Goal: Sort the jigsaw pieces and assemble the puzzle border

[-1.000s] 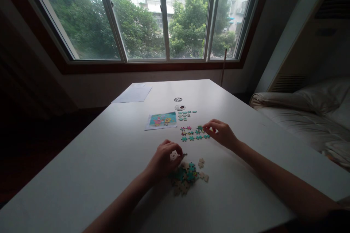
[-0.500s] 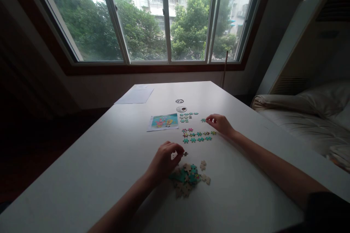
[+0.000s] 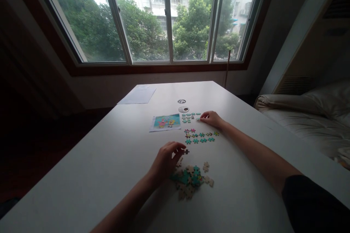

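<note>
Between its fingertips my left hand (image 3: 167, 156) pinches a dark-looking jigsaw piece (image 3: 187, 151), just beyond a heap of loose jigsaw pieces (image 3: 188, 180), some teal and some showing plain backs. Farther off, my right hand (image 3: 212, 119) is closed on a teal jigsaw piece (image 3: 198, 119), mostly covered by the fingers. That piece is at the right end of a small block of sorted pieces (image 3: 187, 115). Nearer to me lie more rows of pieces (image 3: 202, 135), teal and multicoloured. A printed cartoon picture (image 3: 166, 121) lies left of the rows.
Two round items (image 3: 183, 109) lie beyond the picture on the white table (image 3: 95, 160). Paper sheets (image 3: 137, 94) rest at its far left corner. A padded sofa (image 3: 298, 116) stands to the right, and a window (image 3: 169, 18) is beyond the table.
My right hand has moved left with its teal piece, closer to the upper block of pieces. My left hand has stayed near the heap, its piece slightly raised. The view has shifted a little.
</note>
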